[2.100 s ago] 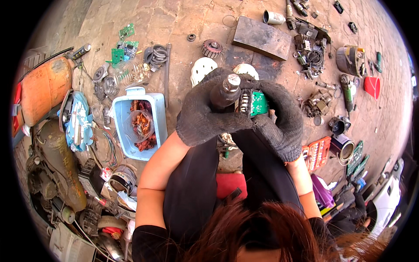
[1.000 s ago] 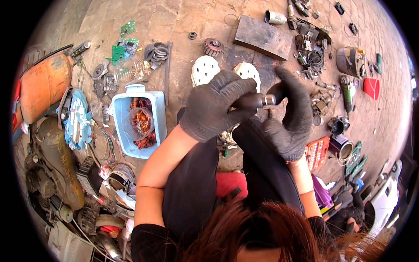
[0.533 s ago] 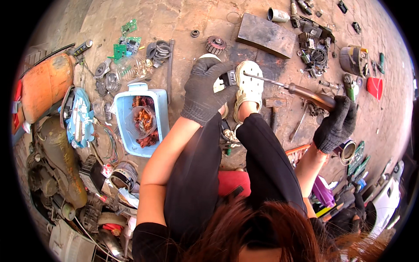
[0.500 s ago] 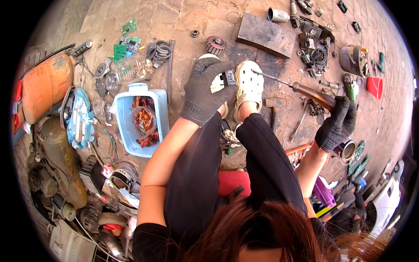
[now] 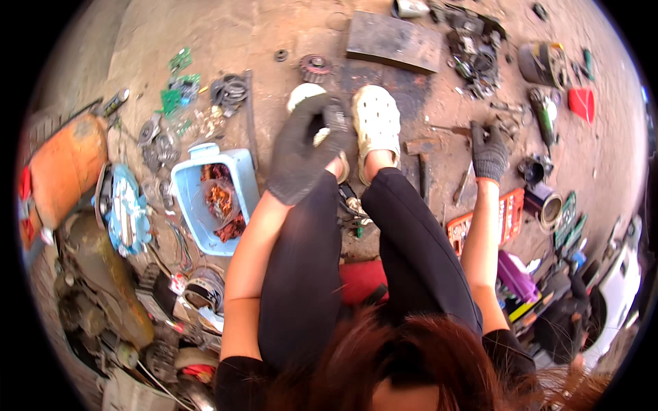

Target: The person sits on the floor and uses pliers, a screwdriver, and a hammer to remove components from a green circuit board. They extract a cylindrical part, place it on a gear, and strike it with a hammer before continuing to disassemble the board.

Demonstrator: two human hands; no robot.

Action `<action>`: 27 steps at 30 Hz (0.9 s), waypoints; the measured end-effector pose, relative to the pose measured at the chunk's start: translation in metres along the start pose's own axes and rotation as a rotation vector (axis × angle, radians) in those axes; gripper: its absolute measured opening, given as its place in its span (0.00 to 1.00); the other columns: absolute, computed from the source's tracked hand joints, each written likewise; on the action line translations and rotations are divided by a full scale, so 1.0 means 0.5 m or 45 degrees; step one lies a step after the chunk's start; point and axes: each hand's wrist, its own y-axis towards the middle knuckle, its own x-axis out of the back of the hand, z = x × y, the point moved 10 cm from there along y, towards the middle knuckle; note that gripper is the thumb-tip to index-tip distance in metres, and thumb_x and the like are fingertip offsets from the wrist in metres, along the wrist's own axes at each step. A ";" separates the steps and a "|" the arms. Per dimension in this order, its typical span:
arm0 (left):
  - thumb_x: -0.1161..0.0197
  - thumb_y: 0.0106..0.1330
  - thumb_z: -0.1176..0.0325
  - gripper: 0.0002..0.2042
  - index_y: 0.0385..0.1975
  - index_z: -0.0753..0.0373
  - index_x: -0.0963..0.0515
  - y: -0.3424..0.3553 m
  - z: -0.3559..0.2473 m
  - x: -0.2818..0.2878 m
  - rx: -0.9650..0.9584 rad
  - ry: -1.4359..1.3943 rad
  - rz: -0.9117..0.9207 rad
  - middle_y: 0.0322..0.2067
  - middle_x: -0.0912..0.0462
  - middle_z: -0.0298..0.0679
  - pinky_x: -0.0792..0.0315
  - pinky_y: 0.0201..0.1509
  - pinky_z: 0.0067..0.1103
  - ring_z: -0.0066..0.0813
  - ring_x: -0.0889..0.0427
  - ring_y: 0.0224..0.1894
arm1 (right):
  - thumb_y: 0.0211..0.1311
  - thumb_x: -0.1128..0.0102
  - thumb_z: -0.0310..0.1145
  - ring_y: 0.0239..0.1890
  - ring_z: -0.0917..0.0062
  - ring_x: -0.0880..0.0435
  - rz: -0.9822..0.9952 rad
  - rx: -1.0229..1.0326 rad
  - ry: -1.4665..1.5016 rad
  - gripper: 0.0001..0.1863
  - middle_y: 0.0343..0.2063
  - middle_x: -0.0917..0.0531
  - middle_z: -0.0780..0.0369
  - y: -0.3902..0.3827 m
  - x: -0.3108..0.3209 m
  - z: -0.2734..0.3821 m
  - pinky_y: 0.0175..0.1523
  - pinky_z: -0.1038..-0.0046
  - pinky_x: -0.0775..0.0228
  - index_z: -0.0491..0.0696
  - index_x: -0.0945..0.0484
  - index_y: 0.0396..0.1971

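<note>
My left hand (image 5: pixel 301 154), in a dark knit glove, is closed around a small black ribbed part (image 5: pixel 335 118) over my left shoe. Motion blurs this part, and the fingers cover some of it. Off to the right, my gloved right hand (image 5: pixel 489 152) is low at the ground, its fingers at the handle end of a screwdriver (image 5: pixel 452 129). The screwdriver's shaft points left, just above a hammer (image 5: pixel 423 164). A thin pointed tool (image 5: pixel 464 183) lies below that hand, and metal scraps (image 5: pixel 508 125) lie beside its fingertips.
A light-blue tub (image 5: pixel 248 179) of copper-coloured scrap stands at left, near green circuit boards (image 5: pixel 179 92). Beyond my shoes lie a dark metal block (image 5: pixel 394 42) and a round rotor-like part (image 5: pixel 315 68). An angle grinder (image 5: pixel 543 118), bucket (image 5: pixel 540 65) and red container (image 5: pixel 581 104) occupy the right.
My right hand has come inward and down to the ground with the screwdriver, which was raised near my right shoe. My left hand keeps the black part. The whole view has shifted slightly.
</note>
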 end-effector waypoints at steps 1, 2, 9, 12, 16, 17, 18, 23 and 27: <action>0.44 0.64 0.77 0.15 0.50 0.69 0.30 -0.002 -0.004 0.023 0.012 0.042 -0.135 0.41 0.23 0.37 0.29 0.51 0.21 0.25 0.24 0.44 | 0.55 0.47 0.62 0.41 0.60 0.17 -0.017 0.049 0.017 0.29 0.36 0.16 0.54 0.003 -0.003 -0.010 0.48 0.62 0.30 0.50 0.19 0.37; 0.47 0.68 0.72 0.14 0.51 0.69 0.31 0.003 -0.023 0.031 -0.006 0.044 -0.155 0.37 0.22 0.36 0.27 0.47 0.20 0.23 0.23 0.39 | 0.54 0.46 0.62 0.40 0.61 0.17 -0.037 0.098 0.063 0.29 0.35 0.16 0.54 0.011 -0.011 -0.038 0.48 0.62 0.30 0.49 0.19 0.38; 0.43 0.63 0.60 0.25 0.55 0.70 0.36 -0.032 -0.109 0.081 0.275 -0.721 -0.189 0.34 0.35 0.35 0.38 0.33 0.21 0.24 0.38 0.30 | 0.56 0.39 0.53 0.41 0.60 0.19 -0.039 -0.213 0.799 0.31 0.39 0.19 0.48 -0.081 -0.126 -0.184 0.50 0.61 0.30 0.39 0.25 0.47; 0.43 0.63 0.61 0.24 0.53 0.71 0.35 -0.068 -0.163 0.077 0.363 -0.706 -0.205 0.32 0.37 0.35 0.39 0.34 0.20 0.22 0.39 0.30 | 0.54 0.37 0.48 0.45 0.60 0.21 -0.317 -0.154 0.477 0.28 0.45 0.22 0.50 -0.175 -0.136 -0.187 0.51 0.64 0.30 0.42 0.26 0.48; 0.44 0.64 0.63 0.24 0.55 0.72 0.38 -0.116 -0.243 0.053 0.407 -0.663 -0.116 0.32 0.38 0.34 0.39 0.33 0.18 0.21 0.40 0.29 | 0.53 0.37 0.40 0.41 0.62 0.19 0.071 -0.013 0.771 0.22 0.41 0.20 0.53 -0.278 -0.252 -0.107 0.48 0.64 0.28 0.45 0.25 0.45; 0.44 0.64 0.63 0.25 0.56 0.71 0.39 -0.128 -0.267 0.044 0.416 -0.657 -0.138 0.32 0.38 0.35 0.39 0.34 0.18 0.21 0.40 0.30 | 0.53 0.37 0.38 0.38 0.63 0.18 0.197 0.035 0.810 0.20 0.39 0.19 0.55 -0.299 -0.297 -0.089 0.46 0.64 0.27 0.46 0.25 0.45; 0.44 0.64 0.64 0.24 0.55 0.71 0.39 -0.140 -0.287 0.037 0.409 -0.716 -0.086 0.33 0.38 0.35 0.38 0.36 0.19 0.22 0.39 0.31 | 0.53 0.37 0.37 0.38 0.62 0.19 0.177 0.085 0.748 0.19 0.39 0.19 0.54 -0.306 -0.306 -0.074 0.46 0.64 0.27 0.46 0.24 0.44; 0.42 0.63 0.61 0.24 0.54 0.69 0.38 -0.216 -0.348 -0.003 0.325 -0.613 -0.286 0.32 0.41 0.34 0.38 0.34 0.21 0.23 0.41 0.31 | 0.53 0.39 0.37 0.42 0.59 0.21 0.143 0.132 0.746 0.15 0.37 0.19 0.52 -0.293 -0.330 0.010 0.48 0.64 0.29 0.46 0.21 0.39; 0.49 0.68 0.60 0.24 0.57 0.70 0.37 -0.234 -0.327 0.007 0.255 -0.418 -0.300 0.38 0.33 0.37 0.35 0.40 0.22 0.26 0.34 0.35 | 0.57 0.45 0.35 0.45 0.59 0.21 0.202 0.250 0.862 0.12 0.40 0.19 0.52 -0.238 -0.337 0.073 0.50 0.63 0.30 0.49 0.21 0.40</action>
